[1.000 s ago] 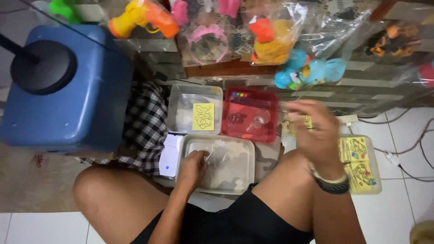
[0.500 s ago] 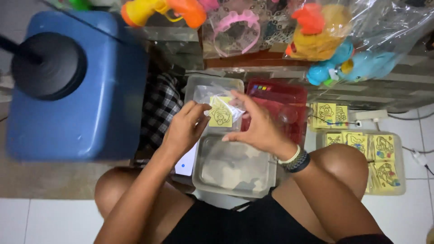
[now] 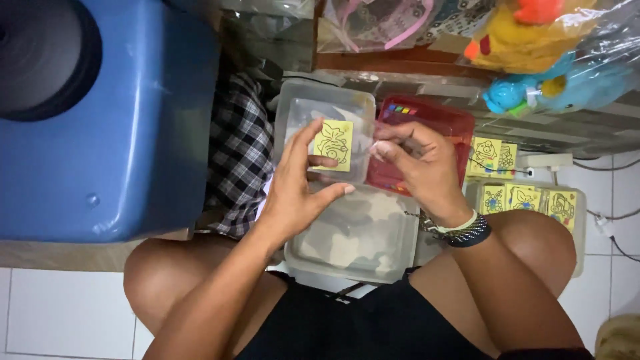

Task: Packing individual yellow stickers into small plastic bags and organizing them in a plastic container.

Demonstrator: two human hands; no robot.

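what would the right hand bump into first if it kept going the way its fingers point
The right hand points left toward the small yellow card held by the left hand. It would likely meet that card first, though depth is hard to judge.

Card (image 3: 333,141) held between both hands: left hand (image 3: 297,190) on its left, right hand (image 3: 420,167) on its right. Open tray (image 3: 320,107) behind the card, second tray (image 3: 453,123) right of it. Lidded box (image 3: 360,233) under the hands, between the knees. Card stack tray (image 3: 527,200) far right. Big container (image 3: 133,133) left, checked cloth (image 3: 237,153) beside it. Bagged toys (image 3: 527,40) behind.
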